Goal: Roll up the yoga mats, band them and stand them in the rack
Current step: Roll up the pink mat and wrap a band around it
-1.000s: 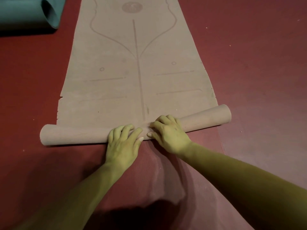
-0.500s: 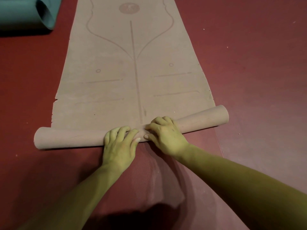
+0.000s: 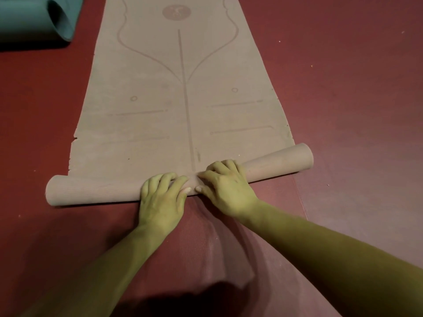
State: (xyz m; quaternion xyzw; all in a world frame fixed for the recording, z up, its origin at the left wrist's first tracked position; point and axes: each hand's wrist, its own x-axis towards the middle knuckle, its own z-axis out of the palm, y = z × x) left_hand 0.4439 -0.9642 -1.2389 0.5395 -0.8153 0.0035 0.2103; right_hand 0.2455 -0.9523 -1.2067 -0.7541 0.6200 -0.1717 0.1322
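A beige yoga mat (image 3: 158, 88) with printed alignment lines lies flat and stretches away from me. Its near end is wound into a thin roll (image 3: 91, 191) that runs across the view, with the right end a little farther off than the left. My left hand (image 3: 161, 200) and my right hand (image 3: 225, 186) sit side by side on the middle of the roll. On both hands the fingers curl over its top and the thumbs press at its near side.
A dark red mat (image 3: 229, 248) lies under the beige one and shows between my arms, slightly wrinkled. A teal rolled mat (image 3: 34, 19) lies at the far left with its open end towards the beige mat. Red floor (image 3: 354, 110) spreads out on both sides.
Both hands stay on the middle of the roll with the same grip. The roll has crept slightly forward and the view has shifted a little.
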